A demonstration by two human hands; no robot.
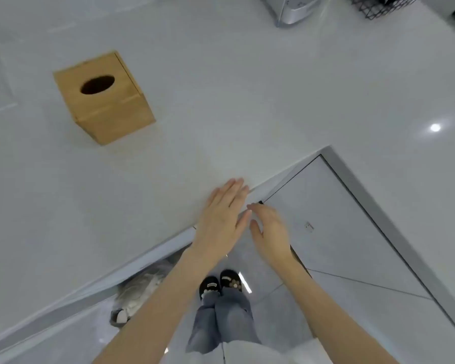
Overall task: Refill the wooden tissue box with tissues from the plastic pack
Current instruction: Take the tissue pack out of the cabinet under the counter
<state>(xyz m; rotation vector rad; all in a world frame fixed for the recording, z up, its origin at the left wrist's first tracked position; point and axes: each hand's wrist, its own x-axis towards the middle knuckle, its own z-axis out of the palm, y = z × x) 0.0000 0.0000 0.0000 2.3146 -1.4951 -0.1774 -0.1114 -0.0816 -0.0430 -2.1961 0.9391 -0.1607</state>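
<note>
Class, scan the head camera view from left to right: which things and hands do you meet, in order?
wooden tissue box → left hand → right hand → silver appliance → black wire basket

One wooden tissue box (103,97), two hands, left (221,214) and right (269,229), two slippers (221,283), one wire basket (381,5).

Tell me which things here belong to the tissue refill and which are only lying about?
For the job: wooden box, left hand, right hand. No plastic pack is in view.

Lying about: wire basket, silver object, grey bundle under the counter.
</note>
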